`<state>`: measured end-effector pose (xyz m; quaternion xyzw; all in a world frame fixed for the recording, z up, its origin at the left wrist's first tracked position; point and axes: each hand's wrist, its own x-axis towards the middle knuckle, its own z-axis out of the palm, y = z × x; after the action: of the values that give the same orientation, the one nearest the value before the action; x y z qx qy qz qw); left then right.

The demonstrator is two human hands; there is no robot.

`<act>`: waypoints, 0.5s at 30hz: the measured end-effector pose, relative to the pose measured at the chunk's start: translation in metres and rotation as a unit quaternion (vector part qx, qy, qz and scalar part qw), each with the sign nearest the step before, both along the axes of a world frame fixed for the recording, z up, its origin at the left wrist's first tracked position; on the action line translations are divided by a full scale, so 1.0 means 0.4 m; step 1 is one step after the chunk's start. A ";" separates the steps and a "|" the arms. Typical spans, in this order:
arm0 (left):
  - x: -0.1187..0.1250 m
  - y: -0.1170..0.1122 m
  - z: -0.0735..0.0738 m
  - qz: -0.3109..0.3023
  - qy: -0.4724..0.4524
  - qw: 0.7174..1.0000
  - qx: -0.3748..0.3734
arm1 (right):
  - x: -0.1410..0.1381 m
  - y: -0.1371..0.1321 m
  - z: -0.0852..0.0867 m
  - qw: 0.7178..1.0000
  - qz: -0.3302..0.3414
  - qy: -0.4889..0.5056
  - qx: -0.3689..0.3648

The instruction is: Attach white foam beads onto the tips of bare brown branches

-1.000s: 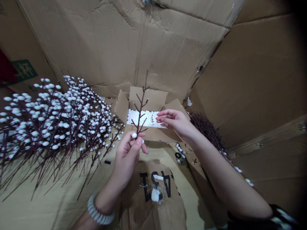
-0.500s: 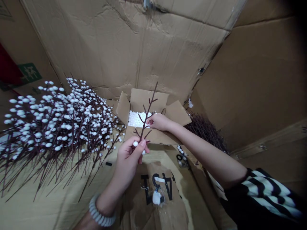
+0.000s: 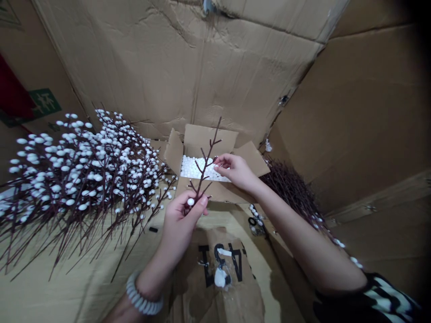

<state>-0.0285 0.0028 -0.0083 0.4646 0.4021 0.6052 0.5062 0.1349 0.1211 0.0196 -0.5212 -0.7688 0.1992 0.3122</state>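
My left hand (image 3: 182,222) is closed around the lower part of a brown artificial twig (image 3: 203,171), which stands upright with short side shoots. One white berry (image 3: 191,202) sits low on the twig beside my fingers. My right hand (image 3: 238,171) pinches what looks like a small white ball (image 3: 216,167) at its fingertips, close to a side shoot of the twig. Behind both hands stands an open cardboard box (image 3: 212,189) holding many white balls (image 3: 192,167); my right hand hides part of them.
To the left lies a large pile of twigs with white berries (image 3: 84,175). A bundle of bare brown twigs (image 3: 289,184) lies to the right, behind my forearm. Tall cardboard walls (image 3: 151,72) enclose the back and sides. A taped cardboard piece (image 3: 215,269) lies in front.
My right hand has risen from the balls in the box and moved slightly right, with its fingers now by a side shoot. My left hand and the twig have barely moved.
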 end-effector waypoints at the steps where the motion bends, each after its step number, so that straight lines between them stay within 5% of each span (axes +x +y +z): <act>1: 0.000 0.000 0.001 0.007 0.004 1.000 0.001 | -0.001 -0.015 0.007 1.000 0.012 0.018 -0.007; 4: -0.001 0.001 0.004 0.029 0.017 0.999 0.003 | -0.007 -0.071 0.028 0.989 0.044 0.138 -0.035; 9: 0.000 0.000 0.008 0.063 0.033 0.997 0.023 | -0.027 -0.185 0.029 0.892 0.044 0.413 -0.177; 15: 0.002 -0.004 0.006 0.089 0.079 0.991 0.060 | -0.061 -0.266 -0.005 0.826 0.024 0.509 -0.241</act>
<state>-0.0278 0.0012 -0.0057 0.5031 0.4435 0.6321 0.3881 0.1106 0.0146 0.0177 -0.3861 -0.4404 0.6229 0.5186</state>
